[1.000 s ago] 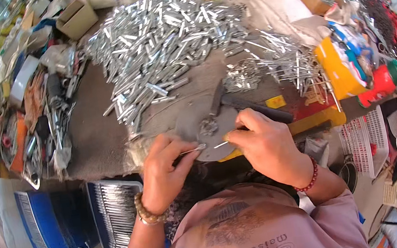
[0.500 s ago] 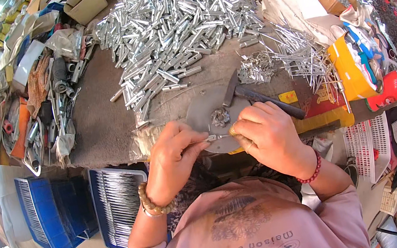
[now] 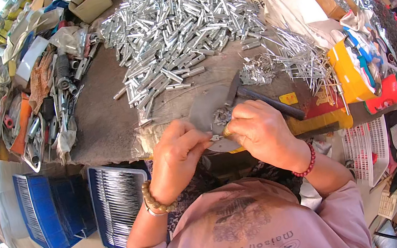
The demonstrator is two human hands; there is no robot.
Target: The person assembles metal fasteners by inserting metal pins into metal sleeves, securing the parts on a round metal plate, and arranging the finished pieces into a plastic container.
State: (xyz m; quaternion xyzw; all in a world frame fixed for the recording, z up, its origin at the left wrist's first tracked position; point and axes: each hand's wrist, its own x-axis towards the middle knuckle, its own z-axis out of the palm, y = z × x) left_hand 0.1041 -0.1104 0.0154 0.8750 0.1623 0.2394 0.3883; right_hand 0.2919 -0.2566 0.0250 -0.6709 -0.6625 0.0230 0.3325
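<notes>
Over a round grey metal disc [image 3: 201, 109] at the table's front edge, my two hands meet fingertip to fingertip. My left hand [image 3: 177, 147] pinches a small silver metal fitting [image 3: 216, 138], whose end shows between the hands. My right hand [image 3: 262, 132] is closed at the fitting's other end, gripping a small thin metal piece mostly hidden by the fingers. Behind the fingertips, a little cluster of small metal parts [image 3: 222, 115] lies on the disc. A hammer [image 3: 273, 103] rests just beyond my right hand, its head on the disc's edge.
A large heap of silver tubes [image 3: 182, 27] covers the table's far middle. Small pins [image 3: 258, 68] and long metal rods [image 3: 297, 55] lie to the right, near a yellow box [image 3: 350, 72] and a red jar [image 3: 385, 97]. Tools crowd the left; blue crates [image 3: 98, 209] stand below.
My hands have drawn closer together, so less of the metal pieces shows between them. The right hand has shifted slightly left. The view has moved slightly.
</notes>
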